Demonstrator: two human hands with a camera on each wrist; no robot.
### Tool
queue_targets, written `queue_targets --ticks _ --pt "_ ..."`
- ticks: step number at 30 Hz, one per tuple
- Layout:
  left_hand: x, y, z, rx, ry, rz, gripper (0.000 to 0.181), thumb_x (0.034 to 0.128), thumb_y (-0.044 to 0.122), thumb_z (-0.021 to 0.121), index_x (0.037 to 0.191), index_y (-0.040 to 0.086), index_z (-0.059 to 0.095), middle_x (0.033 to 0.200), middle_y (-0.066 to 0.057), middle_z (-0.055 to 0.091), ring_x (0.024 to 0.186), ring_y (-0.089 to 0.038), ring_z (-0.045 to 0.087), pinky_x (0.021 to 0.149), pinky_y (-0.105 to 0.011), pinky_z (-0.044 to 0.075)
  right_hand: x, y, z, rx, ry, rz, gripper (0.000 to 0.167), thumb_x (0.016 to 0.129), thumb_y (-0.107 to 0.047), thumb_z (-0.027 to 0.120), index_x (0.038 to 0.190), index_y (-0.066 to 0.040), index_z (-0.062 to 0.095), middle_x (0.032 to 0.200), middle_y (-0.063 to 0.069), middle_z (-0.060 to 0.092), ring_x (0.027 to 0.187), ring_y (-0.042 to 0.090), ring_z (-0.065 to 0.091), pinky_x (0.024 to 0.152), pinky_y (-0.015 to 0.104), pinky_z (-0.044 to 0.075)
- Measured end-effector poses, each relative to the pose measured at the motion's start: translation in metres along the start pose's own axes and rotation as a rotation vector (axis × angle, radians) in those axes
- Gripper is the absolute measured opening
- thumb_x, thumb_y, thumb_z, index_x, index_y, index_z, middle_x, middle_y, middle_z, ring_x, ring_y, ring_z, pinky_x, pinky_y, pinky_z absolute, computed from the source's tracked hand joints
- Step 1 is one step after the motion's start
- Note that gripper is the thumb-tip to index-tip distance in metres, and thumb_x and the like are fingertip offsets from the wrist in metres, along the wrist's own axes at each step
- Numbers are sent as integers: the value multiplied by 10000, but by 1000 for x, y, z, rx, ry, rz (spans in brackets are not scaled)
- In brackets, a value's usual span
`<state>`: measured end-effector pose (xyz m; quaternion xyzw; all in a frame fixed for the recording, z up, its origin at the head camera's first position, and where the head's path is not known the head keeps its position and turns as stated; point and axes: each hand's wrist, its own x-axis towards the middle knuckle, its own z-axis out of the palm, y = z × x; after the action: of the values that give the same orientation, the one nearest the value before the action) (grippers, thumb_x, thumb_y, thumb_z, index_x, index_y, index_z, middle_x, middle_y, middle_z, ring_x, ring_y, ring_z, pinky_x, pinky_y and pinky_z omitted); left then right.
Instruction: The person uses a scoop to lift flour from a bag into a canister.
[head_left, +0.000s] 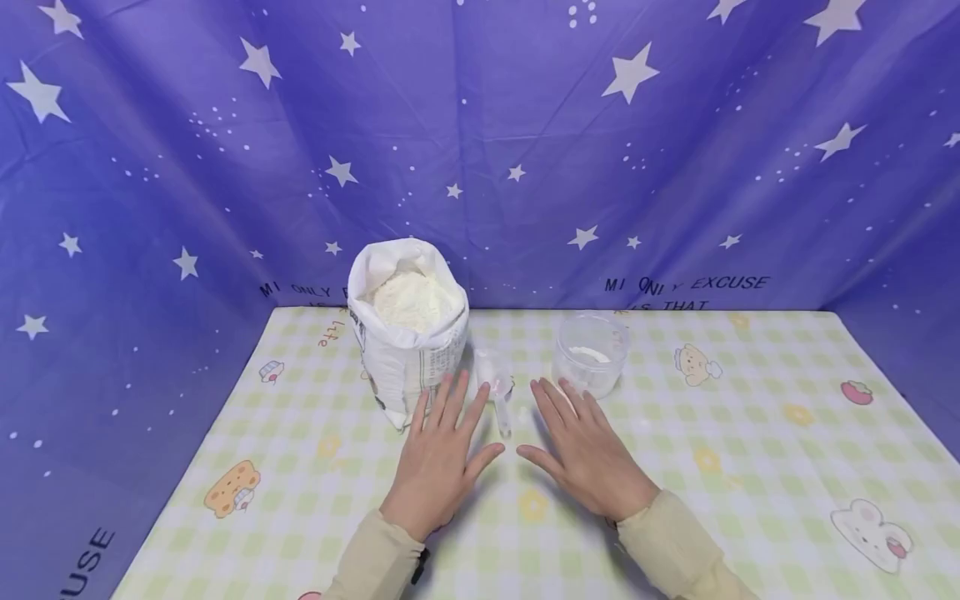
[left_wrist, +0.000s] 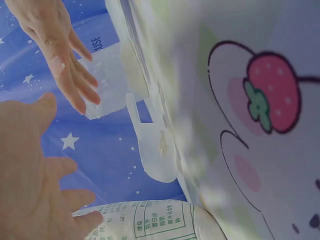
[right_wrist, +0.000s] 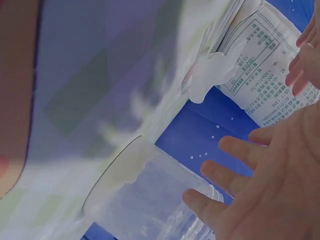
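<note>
A white bag (head_left: 408, 358) stands with its top rolled back, full of pale powder that looks like flour (head_left: 412, 302). A clear plastic scoop (head_left: 491, 379) lies to its right, handle toward me. Right of the scoop is a clear jar (head_left: 592, 358) with some white powder at the bottom. My left hand (head_left: 438, 462) is spread palm down before the bag, fingers straight, holding nothing. My right hand (head_left: 592, 458) is spread likewise in front of the jar, also holding nothing. Both wrist views show the hands raised off the tabletop.
A green and white checked cloth (head_left: 645, 542) with cartoon prints covers the table. Behind it and at both sides hangs a blue-purple curtain (head_left: 480, 125) with white stars. The bag and jar stand toward the table's back edge.
</note>
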<state>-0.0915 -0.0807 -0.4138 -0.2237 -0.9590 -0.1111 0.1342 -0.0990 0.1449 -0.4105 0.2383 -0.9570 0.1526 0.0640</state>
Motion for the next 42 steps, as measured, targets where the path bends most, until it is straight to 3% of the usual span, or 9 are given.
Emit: queue_targets --ticks 7,11,18,26,32,42 --pt "4 -2 -7 -39 84 34 728 987 472 548 1559 101 291 1620 -145 259 1495 -320 232 1207 -511 235 7 -1 -1 23 15 -13 769 992 -493 531 1526 11 302 1458 180 479 1355 383 419 1133 539 343" --pt "5 -5 -11 -97 193 44 697 961 383 635 1513 57 361 1578 -151 332 1450 -317 324 1183 -487 302 11 -2 1 33 7 -10 759 986 -498 540 1499 24 340 1389 162 533 1284 350 464 1076 515 395" --pt "6 -7 -17 -211 380 55 576 940 267 663 1436 55 459 1480 -148 457 1362 -309 441 1136 -456 373 16 -4 4 0 32 -17 664 966 -453 597 1387 45 473 1225 160 603 1148 353 510 946 481 446" --pt "5 -20 -27 -280 559 56 506 881 161 699 1355 64 552 1440 -151 499 1314 -349 465 1087 -496 378 27 -9 10 -13 15 -13 573 951 -431 625 1280 30 540 1144 151 632 1114 340 496 938 437 446" --pt "5 -35 -36 -282 668 8 564 848 178 715 1370 51 542 1476 -148 467 1340 -357 422 1098 -500 330 36 -14 15 -22 -33 36 554 946 -455 623 1229 16 558 1025 123 605 947 293 447 801 374 405" --pt "4 -54 -44 -388 733 -118 786 805 106 792 1475 17 390 1496 -185 414 1341 -352 395 1136 -459 310 44 -22 16 -24 -72 105 546 961 -479 593 1191 16 629 1068 124 666 932 278 490 782 374 431"
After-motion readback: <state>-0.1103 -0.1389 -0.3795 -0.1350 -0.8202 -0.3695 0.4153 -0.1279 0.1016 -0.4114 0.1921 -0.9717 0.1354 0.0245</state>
